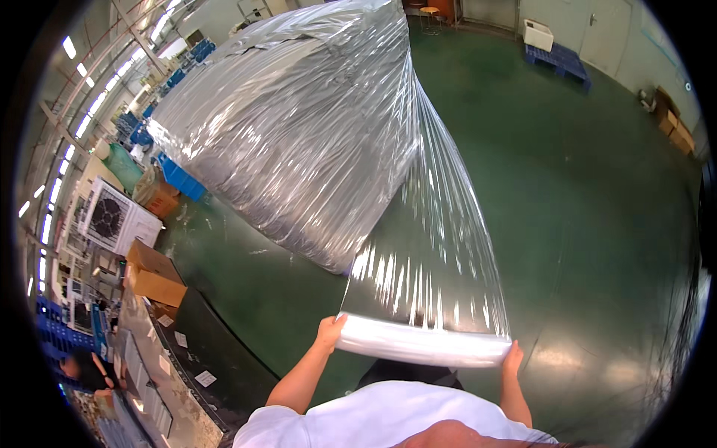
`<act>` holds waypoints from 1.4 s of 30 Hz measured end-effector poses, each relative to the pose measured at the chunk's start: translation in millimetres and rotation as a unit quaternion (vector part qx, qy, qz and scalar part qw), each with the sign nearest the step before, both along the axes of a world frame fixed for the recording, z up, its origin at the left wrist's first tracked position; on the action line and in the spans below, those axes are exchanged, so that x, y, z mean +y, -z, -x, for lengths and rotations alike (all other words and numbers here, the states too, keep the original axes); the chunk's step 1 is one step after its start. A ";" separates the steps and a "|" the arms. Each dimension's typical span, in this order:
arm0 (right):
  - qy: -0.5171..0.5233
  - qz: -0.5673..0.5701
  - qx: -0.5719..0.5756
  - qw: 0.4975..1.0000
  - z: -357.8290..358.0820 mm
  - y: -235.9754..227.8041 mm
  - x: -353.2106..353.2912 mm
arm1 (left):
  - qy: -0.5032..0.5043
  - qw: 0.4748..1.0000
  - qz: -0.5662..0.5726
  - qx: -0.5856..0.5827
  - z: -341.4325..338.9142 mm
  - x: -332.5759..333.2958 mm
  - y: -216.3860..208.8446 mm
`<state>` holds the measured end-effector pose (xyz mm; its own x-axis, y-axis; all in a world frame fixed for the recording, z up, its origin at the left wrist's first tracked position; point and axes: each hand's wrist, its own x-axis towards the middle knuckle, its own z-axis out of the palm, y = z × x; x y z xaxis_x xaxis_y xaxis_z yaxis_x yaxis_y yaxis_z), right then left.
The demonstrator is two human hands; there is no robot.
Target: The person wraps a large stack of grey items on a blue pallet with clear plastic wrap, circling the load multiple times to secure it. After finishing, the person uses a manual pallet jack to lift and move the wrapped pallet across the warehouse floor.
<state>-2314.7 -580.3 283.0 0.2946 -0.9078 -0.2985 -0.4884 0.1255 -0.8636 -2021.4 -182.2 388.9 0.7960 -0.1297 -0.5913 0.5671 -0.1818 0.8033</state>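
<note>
- Firmly, the left hand (329, 329) closes around one end of a roll of clear stretch film (422, 345), fingers wrapped over the end of the roll.
- At the roll's other end, the right hand (512, 358) presses against it, fingers curled at the end; how tightly they close cannot be told from this angle.
- Held level between both hands just above the person's white shirt (388, 418), the roll lies crosswise, well clear of the floor.
- From the roll, a taut sheet of film (437, 246) stretches up and away, narrowing as it meets the near corner of a large wrapped pallet load (299, 127).
- That load, shiny and silvery under its layers of film, stands beyond the roll on the green floor (582, 209).
- Left of the roll, brown cardboard boxes (155, 275) sit beside a long workbench (160, 373), with a white box fan (116, 218) just past them.
- Far beyond the roll, a blue pallet (562, 61) carrying a white box lies near the wall.
</note>
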 end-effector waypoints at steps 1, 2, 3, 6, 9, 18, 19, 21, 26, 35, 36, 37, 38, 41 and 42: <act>-0.009 0.025 -0.002 1.000 9.1 -28.4 13.9 | -0.008 0.999 -0.027 0.032 11.6 35.7 43.6; -0.012 0.048 -0.004 0.999 18.4 -46.1 30.5 | -0.028 0.998 -0.019 0.058 28.1 53.7 67.8; -0.013 0.066 -0.007 0.998 25.1 -59.4 52.4 | -0.046 0.995 -0.017 0.085 40.1 72.6 85.3; -0.005 0.272 0.023 0.962 -5.3 -142.6 102.4 | -0.087 0.987 0.083 0.107 59.1 102.3 151.0; -0.099 0.344 0.046 0.932 -53.4 -254.9 195.2 | -0.089 0.965 0.148 0.196 88.4 121.4 207.1; -0.418 0.512 0.134 0.738 -247.9 -332.2 555.2 | -0.211 0.790 0.494 0.295 140.0 336.5 257.8; -0.434 0.507 0.132 0.733 -268.2 -334.6 589.0 | -0.229 0.780 0.505 0.292 133.8 362.3 248.8; -0.473 0.502 0.116 0.715 -310.3 -337.6 655.0 | -0.276 0.773 0.502 0.272 126.4 414.2 244.2; -0.494 0.498 0.102 0.706 -420.8 -343.3 762.6 | -0.215 0.856 0.444 0.154 36.4 538.9 174.8; -0.500 0.331 0.165 0.783 -677.4 -355.9 875.6 | -0.292 0.755 0.506 0.298 -258.0 721.7 212.3; -0.480 0.205 0.137 0.842 -705.7 -364.8 888.5 | -0.240 0.720 0.549 0.350 -307.4 752.5 196.9; -0.452 0.092 0.098 0.882 -740.4 -376.3 904.2 | -0.241 0.736 0.539 0.331 -348.6 776.7 199.3; -0.420 0.035 0.117 0.899 -772.5 -392.0 917.9 | -0.241 0.716 0.571 0.322 -398.2 802.4 190.7; -0.405 -0.023 0.022 0.914 -851.1 -422.2 964.0 | -0.190 0.750 0.561 0.295 -537.1 876.6 177.2; -0.380 -0.011 0.015 0.925 -864.3 -421.7 974.3 | -0.144 0.758 0.551 0.318 -571.5 891.5 183.7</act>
<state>-1450.4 394.1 704.7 0.8366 -0.4347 -0.3334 -0.4666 -0.2466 -0.8494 -1449.9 709.3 205.2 0.4839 -0.6991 -0.5263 0.7922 0.6055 -0.0759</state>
